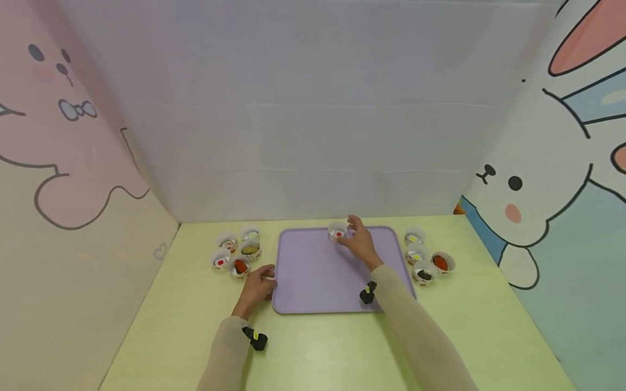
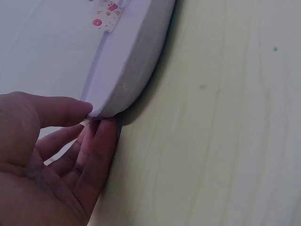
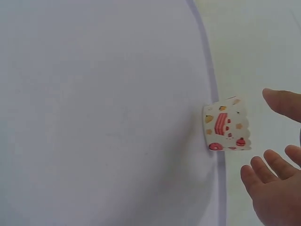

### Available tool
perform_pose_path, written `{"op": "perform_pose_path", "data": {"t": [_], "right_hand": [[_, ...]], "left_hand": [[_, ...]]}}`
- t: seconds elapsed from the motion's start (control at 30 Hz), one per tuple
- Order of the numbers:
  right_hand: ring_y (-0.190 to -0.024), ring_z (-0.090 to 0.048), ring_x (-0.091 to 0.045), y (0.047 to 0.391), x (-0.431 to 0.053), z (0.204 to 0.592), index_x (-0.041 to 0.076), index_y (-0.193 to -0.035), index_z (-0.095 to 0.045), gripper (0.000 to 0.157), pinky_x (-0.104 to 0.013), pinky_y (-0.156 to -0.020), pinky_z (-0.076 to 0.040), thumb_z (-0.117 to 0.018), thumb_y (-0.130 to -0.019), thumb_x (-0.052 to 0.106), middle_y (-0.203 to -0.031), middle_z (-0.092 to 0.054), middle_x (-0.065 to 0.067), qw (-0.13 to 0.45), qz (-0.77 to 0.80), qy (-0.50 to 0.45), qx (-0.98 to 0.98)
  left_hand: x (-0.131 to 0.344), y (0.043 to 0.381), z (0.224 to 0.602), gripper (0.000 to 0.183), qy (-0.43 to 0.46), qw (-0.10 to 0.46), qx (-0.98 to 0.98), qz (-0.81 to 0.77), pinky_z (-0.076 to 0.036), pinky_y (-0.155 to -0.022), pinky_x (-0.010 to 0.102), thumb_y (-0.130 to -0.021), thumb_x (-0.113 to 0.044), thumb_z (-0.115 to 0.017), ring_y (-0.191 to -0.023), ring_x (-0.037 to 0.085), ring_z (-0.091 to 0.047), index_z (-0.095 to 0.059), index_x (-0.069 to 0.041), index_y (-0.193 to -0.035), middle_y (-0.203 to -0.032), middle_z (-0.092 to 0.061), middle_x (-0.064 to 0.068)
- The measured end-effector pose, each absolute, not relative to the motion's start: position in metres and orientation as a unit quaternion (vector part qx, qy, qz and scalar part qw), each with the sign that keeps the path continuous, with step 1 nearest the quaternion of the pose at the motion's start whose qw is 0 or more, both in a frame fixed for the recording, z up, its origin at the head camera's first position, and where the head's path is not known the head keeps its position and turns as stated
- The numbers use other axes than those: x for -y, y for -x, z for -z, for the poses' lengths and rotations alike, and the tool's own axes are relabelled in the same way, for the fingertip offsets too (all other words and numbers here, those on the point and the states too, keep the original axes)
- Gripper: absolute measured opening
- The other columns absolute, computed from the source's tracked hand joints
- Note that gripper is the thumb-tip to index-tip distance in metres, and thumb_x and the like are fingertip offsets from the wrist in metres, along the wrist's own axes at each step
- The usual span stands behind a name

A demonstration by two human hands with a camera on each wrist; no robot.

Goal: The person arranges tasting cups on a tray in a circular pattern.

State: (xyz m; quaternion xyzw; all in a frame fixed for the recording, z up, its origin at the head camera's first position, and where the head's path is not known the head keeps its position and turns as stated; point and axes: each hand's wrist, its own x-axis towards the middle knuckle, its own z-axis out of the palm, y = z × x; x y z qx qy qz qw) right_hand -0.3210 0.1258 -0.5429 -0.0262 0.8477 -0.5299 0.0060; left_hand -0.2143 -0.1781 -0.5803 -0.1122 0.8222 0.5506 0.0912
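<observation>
Closest in, two beige sleeves (image 1: pixel 415 326) reach over a pale yellow-green table (image 1: pixel 313 353), a small black device (image 1: pixel 257 340) at each wrist. The left hand (image 1: pixel 256 287) pinches the left edge of a lilac tray (image 1: pixel 313 277), thumb on top of the rim and fingers beneath it. The tray lies flat in the middle of the table. Just beyond its right side stand four paper cups (image 1: pixel 442 263), one with orange-red contents, one dark, two yellowish. Left of the tray, five more paper cups (image 1: pixel 240 267) stand bunched together; the nearest shows something red, another something brownish yellow. Farther off, the right hand (image 1: pixel 360 243) stretches across the tray, thumb and fingers spread and grasping nothing, a gap showing between them and a white cup (image 3: pixel 227 125) with a pink and red print. That cup stands upright at the middle of the tray's far rim, a red spot inside it. Behind the table rises a pale back wall (image 1: pixel 313 125), flanked by cartoon animals (image 1: pixel 548 179).
</observation>
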Motion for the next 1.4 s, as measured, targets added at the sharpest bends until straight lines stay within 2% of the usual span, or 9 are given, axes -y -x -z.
{"op": "perform_pose_path", "data": {"t": [0.23,0.57,0.8,1.03,1.4], "right_hand": [[-0.140,-0.041,-0.035,0.312,-0.141,0.534,0.005,-0.150,-0.031,0.081,-0.046,-0.115,-0.036,-0.077,-0.083,0.009,-0.151,-0.042,-0.016,-0.020,0.547,0.045,-0.836],[-0.141,-0.040,-0.033,0.299,-0.167,0.519,0.007,-0.149,-0.032,0.078,-0.044,-0.116,-0.035,-0.075,-0.086,0.015,-0.151,-0.042,-0.016,-0.033,0.573,0.055,-0.817],[-0.142,-0.040,-0.031,0.290,-0.181,0.503,0.009,-0.149,-0.034,0.076,-0.042,-0.116,-0.035,-0.076,-0.086,0.016,-0.152,-0.042,-0.014,-0.053,0.575,0.053,-0.815],[-0.143,-0.036,-0.033,0.276,-0.195,0.486,0.008,-0.151,-0.031,0.078,-0.046,-0.117,-0.033,-0.075,-0.087,0.015,-0.154,-0.038,-0.017,-0.065,0.595,0.076,-0.798],[-0.142,-0.038,-0.033,0.254,-0.223,0.473,0.009,-0.149,-0.034,0.074,-0.047,-0.114,-0.034,-0.074,-0.088,0.017,-0.153,-0.040,-0.016,-0.099,0.571,0.088,-0.810]], "left_hand": [[0.175,0.214,0.583,0.047,0.106,0.062,-0.833,-0.540,-0.054,-0.055,0.030,-0.085,0.000,-0.061,-0.075,0.016,-0.061,-0.059,-0.002,-0.132,-0.110,-0.063,0.016],[0.173,0.212,0.585,0.045,0.106,0.015,-0.856,-0.505,-0.048,-0.049,0.027,-0.080,0.003,-0.058,-0.059,0.010,-0.057,-0.064,0.002,-0.125,-0.100,-0.067,0.018],[0.176,0.213,0.583,0.042,0.114,0.001,-0.864,-0.490,-0.045,-0.049,0.024,-0.081,0.000,-0.060,-0.058,0.009,-0.054,-0.067,0.001,-0.122,-0.098,-0.068,0.015],[0.180,0.212,0.582,0.042,0.118,0.002,-0.863,-0.492,-0.043,-0.050,0.025,-0.081,0.000,-0.060,-0.058,0.010,-0.051,-0.067,0.000,-0.122,-0.098,-0.067,0.014],[0.182,0.210,0.580,0.041,0.115,-0.006,-0.869,-0.481,-0.043,-0.050,0.024,-0.081,0.001,-0.061,-0.062,0.011,-0.053,-0.068,0.001,-0.121,-0.098,-0.069,0.014]]}}
